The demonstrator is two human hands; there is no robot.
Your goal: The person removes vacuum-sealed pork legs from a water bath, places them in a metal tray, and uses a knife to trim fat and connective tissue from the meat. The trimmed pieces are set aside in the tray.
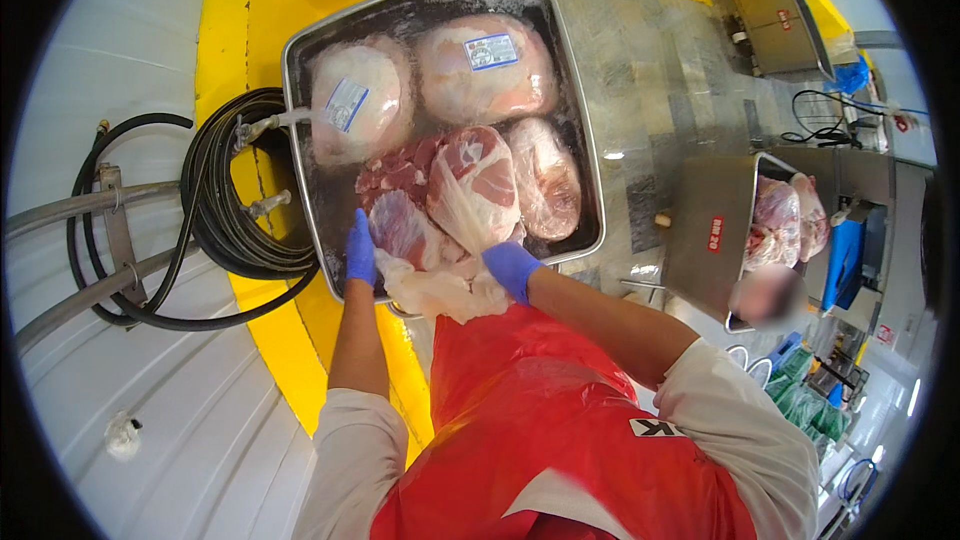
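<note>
Inside a water-filled metal tub (597, 145), a large piece of raw meat (475, 175) lies at the near side, partly covered by a clear plastic bag (462, 285) whose loose end hangs over the near rim. My right hand (512, 268), in a blue glove, is closed on the plastic at the meat's near right. My left hand (361, 250), gloved alike, lies with fingers stretched along the left side of the meat; its palm is hidden. Two wrapped meat pieces with labels, the left one (362, 100) and the right one (487, 65), sit at the far side. Another wrapped piece (545, 180) is at the right.
A coiled black hose (215, 180) and metal pipes (90, 202) are left of the tub. A yellow ledge (270, 325) runs beneath it. At the right stands another metal bin (705, 230) holding meat. Wet floor (640, 70) lies between them. A further metal bin (785, 30) is far right.
</note>
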